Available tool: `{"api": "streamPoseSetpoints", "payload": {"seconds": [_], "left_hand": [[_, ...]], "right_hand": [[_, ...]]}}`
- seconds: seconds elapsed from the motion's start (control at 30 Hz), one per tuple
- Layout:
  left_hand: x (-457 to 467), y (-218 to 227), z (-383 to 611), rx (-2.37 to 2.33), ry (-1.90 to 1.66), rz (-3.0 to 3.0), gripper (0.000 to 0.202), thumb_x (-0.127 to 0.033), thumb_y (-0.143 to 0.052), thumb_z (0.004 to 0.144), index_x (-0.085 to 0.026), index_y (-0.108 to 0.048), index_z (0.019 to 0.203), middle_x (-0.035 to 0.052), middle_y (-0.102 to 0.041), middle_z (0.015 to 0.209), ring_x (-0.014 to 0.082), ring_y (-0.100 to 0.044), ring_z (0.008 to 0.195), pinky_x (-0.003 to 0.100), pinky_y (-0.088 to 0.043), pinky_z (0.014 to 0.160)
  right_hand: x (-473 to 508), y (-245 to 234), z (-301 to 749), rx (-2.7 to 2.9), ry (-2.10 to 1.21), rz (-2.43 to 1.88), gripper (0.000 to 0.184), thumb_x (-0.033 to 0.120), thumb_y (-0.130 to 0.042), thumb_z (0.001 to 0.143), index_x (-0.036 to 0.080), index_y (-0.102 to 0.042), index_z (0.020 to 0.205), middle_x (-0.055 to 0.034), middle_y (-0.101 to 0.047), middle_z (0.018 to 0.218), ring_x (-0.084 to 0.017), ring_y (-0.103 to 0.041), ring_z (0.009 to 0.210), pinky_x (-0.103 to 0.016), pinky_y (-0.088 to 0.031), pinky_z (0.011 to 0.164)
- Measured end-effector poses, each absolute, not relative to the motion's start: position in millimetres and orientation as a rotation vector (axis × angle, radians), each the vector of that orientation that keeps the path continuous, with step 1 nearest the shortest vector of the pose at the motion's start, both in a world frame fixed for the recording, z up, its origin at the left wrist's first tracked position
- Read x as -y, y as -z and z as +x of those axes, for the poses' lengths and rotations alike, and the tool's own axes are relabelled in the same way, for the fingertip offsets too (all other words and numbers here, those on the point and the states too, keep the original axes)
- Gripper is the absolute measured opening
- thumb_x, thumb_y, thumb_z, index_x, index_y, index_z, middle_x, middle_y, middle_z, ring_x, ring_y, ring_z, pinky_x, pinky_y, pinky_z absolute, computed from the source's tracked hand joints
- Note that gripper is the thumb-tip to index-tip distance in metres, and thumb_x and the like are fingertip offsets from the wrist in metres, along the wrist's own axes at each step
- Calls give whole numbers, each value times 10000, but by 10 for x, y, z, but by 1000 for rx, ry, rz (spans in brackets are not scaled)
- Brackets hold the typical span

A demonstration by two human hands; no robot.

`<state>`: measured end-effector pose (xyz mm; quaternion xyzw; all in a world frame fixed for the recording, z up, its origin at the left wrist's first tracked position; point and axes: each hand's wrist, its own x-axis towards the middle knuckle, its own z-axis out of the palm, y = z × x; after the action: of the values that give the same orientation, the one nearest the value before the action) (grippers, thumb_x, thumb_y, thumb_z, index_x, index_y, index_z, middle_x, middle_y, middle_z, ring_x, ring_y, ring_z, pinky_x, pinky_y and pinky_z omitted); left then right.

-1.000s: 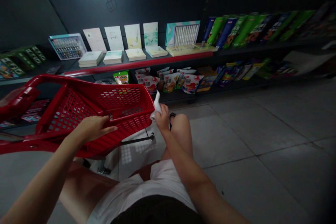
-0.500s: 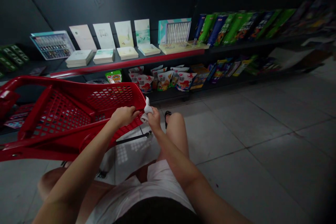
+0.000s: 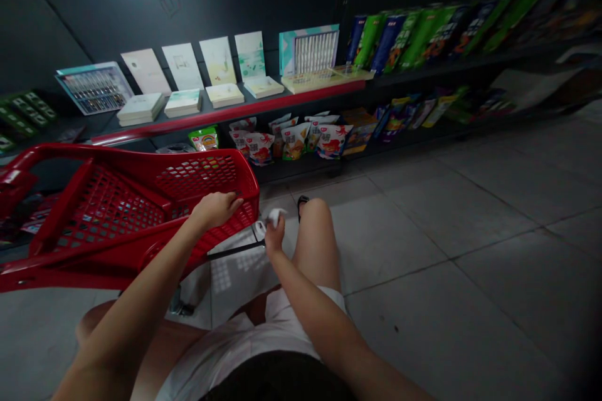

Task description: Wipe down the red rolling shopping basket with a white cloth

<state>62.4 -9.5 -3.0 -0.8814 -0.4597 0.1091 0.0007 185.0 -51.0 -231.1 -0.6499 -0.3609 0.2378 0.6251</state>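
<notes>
A red plastic shopping cart basket point(image 3: 117, 200) stands tilted in front of me at the left. My left hand point(image 3: 215, 208) rests on its near right rim with the fingers curled over the edge. Just below the basket's front corner, my right hand point(image 3: 273, 233) is closed around a crumpled white cloth point(image 3: 275, 216). My bent knee point(image 3: 316, 210) rises just right of that hand. A dark metal bar of the cart frame point(image 3: 237, 250) runs under the basket between my hands.
A dark shelf unit point(image 3: 244, 109) runs along the far wall with notebooks, paint sets and green boxes on top and snack bags point(image 3: 291, 141) below. Grey floor tiles point(image 3: 446, 232) spread to the right.
My left hand slid along the basket's side to its right rim. My right hand dropped from the basket's corner to below it, and the cloth is now bunched instead of sticking up.
</notes>
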Motion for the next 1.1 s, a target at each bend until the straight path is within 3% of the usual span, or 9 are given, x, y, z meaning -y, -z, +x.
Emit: {"api": "streamPoseSetpoints", "payload": {"seconds": [0.23, 0.4, 0.53, 0.63, 0.8, 0.97, 1.1], "left_hand": [[127, -4, 555, 1399, -333, -2769, 563, -557, -208, 935, -219, -658, 946, 110, -726, 948, 248, -682, 907, 301, -448, 726], [193, -46, 391, 1365, -341, -2771, 565, -583, -214, 928, -221, -647, 880, 96, -731, 894, 228, -683, 872, 284, -432, 701], [247, -65, 196, 1356, -359, -2797, 573, -609, -206, 921, -233, -628, 828, 72, -727, 835, 204, -680, 817, 268, -417, 681], [293, -93, 80, 1370, -395, -2812, 590, -645, -209, 906, -233, -616, 798, 69, -722, 801, 199, -679, 780, 263, -408, 659], [407, -96, 131, 1461, -517, -2709, 649, -723, -223, 854, -205, -609, 915, 129, -727, 864, 288, -692, 849, 317, -439, 661], [571, 13, 395, 1460, -517, -2716, 476, -575, -378, 874, -174, -571, 1041, 162, -719, 985, 303, -689, 910, 349, -478, 720], [639, 91, 475, 1442, -474, -2724, 388, -436, -324, 926, -156, -561, 1051, 170, -716, 976, 294, -696, 886, 375, -487, 754]], "right_hand": [[482, 2294, 1613, 978, -403, -1444, 507, 97, -434, 705, 140, -494, 1207, -161, -493, 1227, -231, -454, 1213, -448, -360, 1070], [532, 2453, 1667, 926, -599, -1467, 404, 94, -451, 680, 158, -566, 1062, -108, -578, 1063, -221, -539, 1054, -436, -424, 1007], [449, 2161, 1658, 830, -510, -1436, 406, 148, -374, 774, 153, -514, 1155, -114, -551, 1127, -197, -518, 1080, -417, -423, 1008], [473, 2012, 1566, 994, -450, -1308, 452, 118, -389, 742, 160, -537, 1167, -108, -551, 1153, -189, -508, 1137, -388, -401, 1043], [599, 2058, 1587, 1132, -624, -1385, 414, 90, -443, 675, 135, -614, 1050, -111, -603, 1035, -220, -566, 1029, -398, -456, 978], [589, 1777, 1548, 1068, -529, -1343, 461, 113, -406, 744, 149, -550, 1181, -108, -564, 1138, -200, -527, 1097, -374, -428, 1015], [406, 1431, 1491, 1098, -594, -1306, 409, 86, -414, 788, 133, -564, 1166, -89, -585, 1098, -186, -544, 1060, -333, -443, 992]]}}
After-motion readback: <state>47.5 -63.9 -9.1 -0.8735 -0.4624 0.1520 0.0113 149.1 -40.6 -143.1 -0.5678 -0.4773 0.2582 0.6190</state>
